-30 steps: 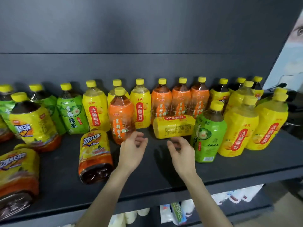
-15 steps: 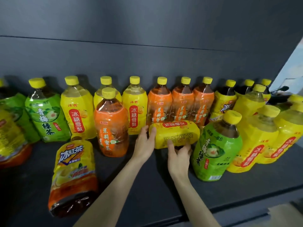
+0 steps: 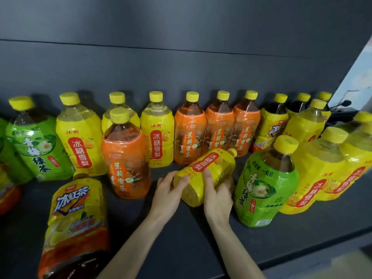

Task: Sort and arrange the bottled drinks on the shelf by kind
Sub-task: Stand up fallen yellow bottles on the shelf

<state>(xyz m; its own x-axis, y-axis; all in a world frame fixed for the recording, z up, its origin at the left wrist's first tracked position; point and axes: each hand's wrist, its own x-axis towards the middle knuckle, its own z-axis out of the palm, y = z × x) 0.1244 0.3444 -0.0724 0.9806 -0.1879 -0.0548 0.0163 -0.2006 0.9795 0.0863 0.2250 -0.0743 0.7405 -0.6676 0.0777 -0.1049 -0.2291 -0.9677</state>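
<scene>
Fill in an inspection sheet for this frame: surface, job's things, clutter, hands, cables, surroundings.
Surface: dark shelf, with bottles standing and lying on it.
Job's things: held bottle, yellow, is tilted with its cap toward the back row, which mixes green, yellow, orange and dark kinds. An orange bottle stands alone in front of that row. A green bottle stands right of the hands. An iced-tea bottle lies on its side at front left.
Clutter: nothing seen.
Hands: left hand grips the held bottle's base end; right hand grips its middle.
Cables: nothing seen.
Surroundings: dark back wall; light panel at the right edge.
</scene>
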